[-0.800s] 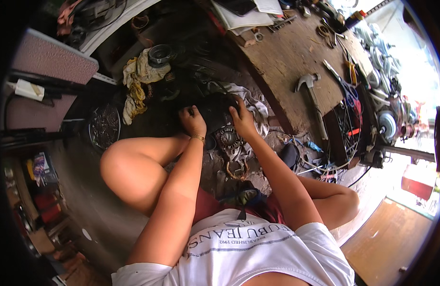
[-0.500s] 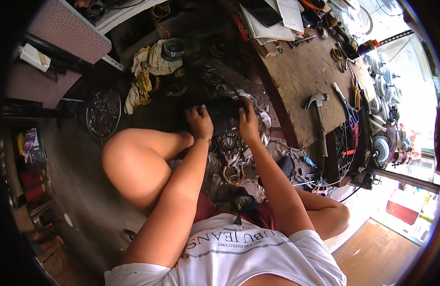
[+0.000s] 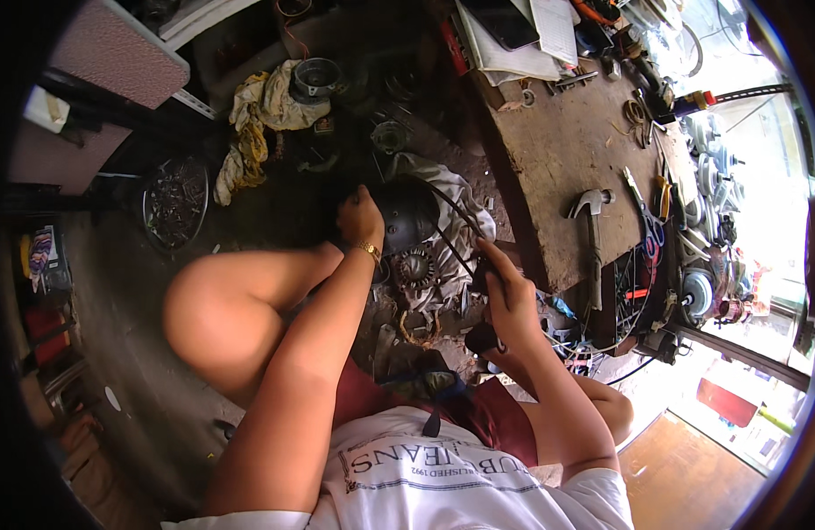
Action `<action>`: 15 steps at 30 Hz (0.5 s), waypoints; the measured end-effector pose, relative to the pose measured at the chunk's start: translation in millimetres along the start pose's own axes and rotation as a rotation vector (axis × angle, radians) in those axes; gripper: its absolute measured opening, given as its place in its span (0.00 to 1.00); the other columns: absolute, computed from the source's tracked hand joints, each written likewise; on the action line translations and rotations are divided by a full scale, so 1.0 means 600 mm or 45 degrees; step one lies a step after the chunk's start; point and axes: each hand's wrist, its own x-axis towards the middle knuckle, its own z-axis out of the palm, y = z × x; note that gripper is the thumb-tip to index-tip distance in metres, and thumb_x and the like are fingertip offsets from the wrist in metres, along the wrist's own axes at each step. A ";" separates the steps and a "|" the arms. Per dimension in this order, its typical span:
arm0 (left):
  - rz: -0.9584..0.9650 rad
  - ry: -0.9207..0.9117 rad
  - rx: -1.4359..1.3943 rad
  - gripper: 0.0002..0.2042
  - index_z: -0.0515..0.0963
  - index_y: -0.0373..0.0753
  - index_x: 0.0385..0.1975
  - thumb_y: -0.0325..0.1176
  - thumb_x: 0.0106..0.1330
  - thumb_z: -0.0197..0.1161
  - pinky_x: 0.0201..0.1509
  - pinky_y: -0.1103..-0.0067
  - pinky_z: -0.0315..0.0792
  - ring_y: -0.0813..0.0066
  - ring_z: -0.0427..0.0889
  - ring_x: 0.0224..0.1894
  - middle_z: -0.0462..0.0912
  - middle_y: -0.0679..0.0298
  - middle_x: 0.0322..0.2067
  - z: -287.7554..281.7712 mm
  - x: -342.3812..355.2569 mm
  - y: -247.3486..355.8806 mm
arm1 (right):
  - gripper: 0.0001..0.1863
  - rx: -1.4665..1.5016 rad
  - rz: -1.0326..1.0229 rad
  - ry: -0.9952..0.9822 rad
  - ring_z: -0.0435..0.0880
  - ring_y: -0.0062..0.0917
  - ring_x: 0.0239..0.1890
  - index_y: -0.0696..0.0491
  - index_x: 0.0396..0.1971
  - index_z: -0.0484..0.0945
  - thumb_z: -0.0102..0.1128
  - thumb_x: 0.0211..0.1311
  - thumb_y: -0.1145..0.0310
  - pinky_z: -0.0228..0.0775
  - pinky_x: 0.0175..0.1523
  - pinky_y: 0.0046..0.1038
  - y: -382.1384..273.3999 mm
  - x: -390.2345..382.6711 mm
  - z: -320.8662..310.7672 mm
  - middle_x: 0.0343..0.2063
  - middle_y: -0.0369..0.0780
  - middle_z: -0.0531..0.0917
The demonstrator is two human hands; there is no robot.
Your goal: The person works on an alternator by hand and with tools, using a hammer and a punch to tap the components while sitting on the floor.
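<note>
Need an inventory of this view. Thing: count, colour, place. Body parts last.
Rounded casing: 1, black, centre
Looped cord: 1, dark, casing to right hand
Toothed ring: 1, grey, below casing
Pale cloth: 1, whitish, right of casing
Stained cloth: 1, white-yellow, upper left
Cup-shaped part: 1, grey, on stained cloth
Basin: 1, dark, left, holding metal bits
Workbench: 1, brown, upper right
Hammer: 1, grey head, on workbench
Scissors: 1, blue-red handles, right of hammer
Papers: several, white, workbench top
Other clutter: uncountable, too dark or small
Bracelet: 1, gold, left wrist
Left hand: 1, bare, at casing
Right hand: 1, bare, on cord
</note>
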 end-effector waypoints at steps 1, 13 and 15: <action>0.020 -0.002 0.010 0.17 0.81 0.37 0.32 0.45 0.65 0.52 0.50 0.59 0.68 0.44 0.76 0.42 0.80 0.48 0.35 0.000 0.004 -0.010 | 0.23 0.015 0.007 -0.007 0.82 0.45 0.43 0.49 0.58 0.70 0.46 0.63 0.79 0.71 0.47 0.30 0.003 0.004 0.002 0.44 0.52 0.80; 0.333 0.212 0.068 0.17 0.77 0.31 0.22 0.39 0.63 0.50 0.39 0.58 0.68 0.41 0.76 0.32 0.79 0.43 0.28 0.019 0.015 -0.027 | 0.19 0.051 0.038 0.086 0.78 0.26 0.54 0.59 0.55 0.72 0.48 0.64 0.80 0.65 0.59 0.26 0.056 0.051 0.067 0.50 0.46 0.80; 0.294 0.167 0.058 0.18 0.76 0.29 0.24 0.39 0.65 0.49 0.37 0.61 0.67 0.41 0.75 0.31 0.78 0.42 0.27 0.016 0.016 -0.026 | 0.19 0.072 0.111 0.034 0.77 0.30 0.55 0.61 0.55 0.71 0.46 0.64 0.80 0.65 0.60 0.28 0.033 -0.007 0.016 0.51 0.48 0.79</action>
